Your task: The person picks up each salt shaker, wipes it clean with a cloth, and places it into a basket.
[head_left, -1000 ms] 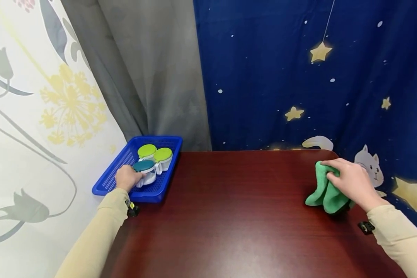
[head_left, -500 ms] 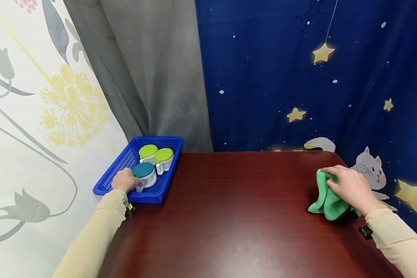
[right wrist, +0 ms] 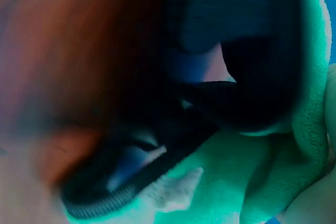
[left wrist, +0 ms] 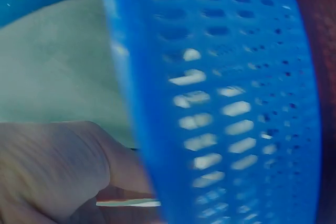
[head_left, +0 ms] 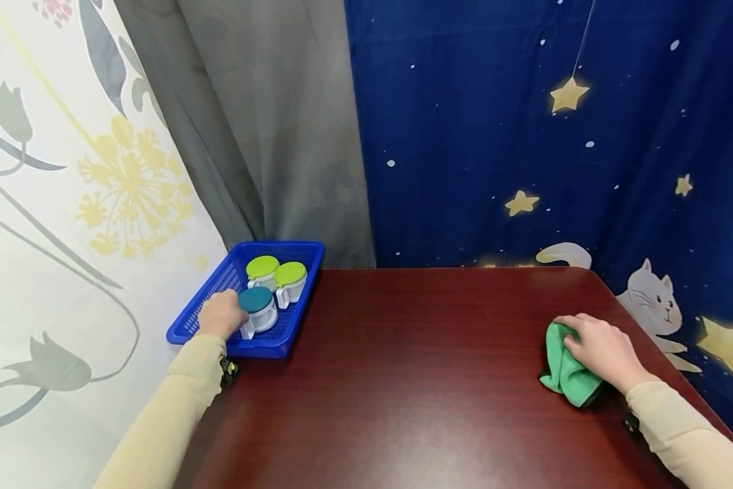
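Observation:
My left hand reaches into the blue plastic basket and grips, at its handle side, a clear seasoning jar with a teal lid; most of the fingers are hidden. In the left wrist view, that hand shows partly behind the basket's perforated wall. Two similar jars with lime-green lids stand upright behind the teal one. At the table's right side, my right hand pinches a bunched green cloth with dark edging. The right wrist view shows the cloth close up, blurred and dark.
The basket stands at the back left of the dark red-brown table, close to the white patterned curtain. Grey and blue star-printed curtains hang behind the table. Its rounded far corner and right edge lie beyond my right hand.
My right hand has drawn the green cloth nearer along the table. The teal-lidded jar has come down a little in the basket, then shifted slightly right, with my left hand staying beside it.

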Demonstrator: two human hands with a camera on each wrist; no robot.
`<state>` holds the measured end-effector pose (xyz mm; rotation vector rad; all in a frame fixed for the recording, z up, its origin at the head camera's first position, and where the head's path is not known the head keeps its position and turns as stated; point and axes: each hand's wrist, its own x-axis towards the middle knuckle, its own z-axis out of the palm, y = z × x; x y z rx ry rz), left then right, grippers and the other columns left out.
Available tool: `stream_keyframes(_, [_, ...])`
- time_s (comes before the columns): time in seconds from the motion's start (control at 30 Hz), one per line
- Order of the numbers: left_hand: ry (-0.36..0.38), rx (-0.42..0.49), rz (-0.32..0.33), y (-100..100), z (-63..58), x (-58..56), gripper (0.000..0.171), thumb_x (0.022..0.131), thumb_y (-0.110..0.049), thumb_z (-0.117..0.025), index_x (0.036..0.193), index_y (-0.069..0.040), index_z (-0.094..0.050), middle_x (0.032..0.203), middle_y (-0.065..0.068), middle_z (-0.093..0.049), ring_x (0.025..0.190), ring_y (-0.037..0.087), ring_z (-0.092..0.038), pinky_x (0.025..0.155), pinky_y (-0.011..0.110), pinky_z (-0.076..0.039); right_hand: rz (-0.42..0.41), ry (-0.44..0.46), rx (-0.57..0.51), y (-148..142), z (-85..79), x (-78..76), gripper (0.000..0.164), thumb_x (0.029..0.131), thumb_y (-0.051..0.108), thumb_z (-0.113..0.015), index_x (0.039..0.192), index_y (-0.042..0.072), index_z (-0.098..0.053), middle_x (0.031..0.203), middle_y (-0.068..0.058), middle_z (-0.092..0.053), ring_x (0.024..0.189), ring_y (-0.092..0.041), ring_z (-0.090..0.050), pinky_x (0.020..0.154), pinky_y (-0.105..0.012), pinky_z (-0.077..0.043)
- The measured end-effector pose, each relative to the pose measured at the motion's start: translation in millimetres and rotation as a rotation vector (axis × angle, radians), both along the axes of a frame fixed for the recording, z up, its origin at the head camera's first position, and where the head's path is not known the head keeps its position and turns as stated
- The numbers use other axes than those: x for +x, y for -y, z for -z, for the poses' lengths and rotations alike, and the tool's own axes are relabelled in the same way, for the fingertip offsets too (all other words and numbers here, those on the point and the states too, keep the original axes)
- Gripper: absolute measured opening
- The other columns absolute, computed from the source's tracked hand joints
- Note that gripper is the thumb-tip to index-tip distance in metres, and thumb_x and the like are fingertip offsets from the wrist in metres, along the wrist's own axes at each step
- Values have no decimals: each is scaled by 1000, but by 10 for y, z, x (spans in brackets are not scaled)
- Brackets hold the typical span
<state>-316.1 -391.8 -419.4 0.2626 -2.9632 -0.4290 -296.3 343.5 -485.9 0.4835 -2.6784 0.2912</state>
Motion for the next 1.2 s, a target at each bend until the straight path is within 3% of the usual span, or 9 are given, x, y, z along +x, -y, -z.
stream_keyframes(0.27, [-227,-35,26,-264,-128,123,43,78,-11,-68,114,10,-61,95,31,-64,73,43,-60,54,56,-47,34,72,14,3,219,4,37,88,14,-69,126,11,-68,115,-17,-67,81,-38,-66,56,-58,-50])
stream_keyframes(0.4, [-364,-30,64,-482,-185,201,31,83,-12,-67,106,9,-61,93,31,-62,79,49,-61,63,62,-47,32,84,29,32,272,-33,37,91,14,-66,127,10,-66,112,-17,-67,73,-32,-64,52,-54,-49])
stream_keyframes(0.6, [-520,46,133,-865,-133,344,25,88,-10,-69,105,7,-62,106,28,-63,96,50,-60,78,64,-48,-8,149,68,66,274,-52,36,93,12,-64,129,8,-64,110,-16,-63,78,-29,-64,57,-53,-52])
stream_keyframes(0.8, [-534,151,188,-1153,-243,417,35,94,-16,-67,123,3,-62,139,30,-52,127,49,-48,95,70,-40,-30,248,55,80,78,-116,37,96,19,-65,130,5,-64,115,-19,-65,95,-35,-65,74,-59,-52])
stream_keyframes(0.9, [-532,176,202,-1239,-291,453,42,96,-20,-66,132,2,-59,146,31,-45,134,51,-40,101,72,-33,-22,245,59,107,-40,-122,38,97,22,-64,131,5,-63,118,-22,-65,102,-39,-64,77,-62,-51])
stream_keyframes(1.07, [-548,156,233,-1407,-242,504,53,97,-28,-66,139,1,-55,149,33,-39,138,55,-29,105,75,-24,9,80,35,291,-223,-88,39,96,21,-64,132,6,-63,119,-25,-64,99,-42,-64,68,-61,-50])
stream_keyframes(1.2, [-495,141,254,-1615,-111,550,61,98,-40,-62,148,-8,-48,156,30,-30,143,56,-17,108,76,-16,38,-23,-26,604,-346,-37,40,96,20,-62,135,9,-61,127,-26,-58,109,-47,-56,78,-68,-43])
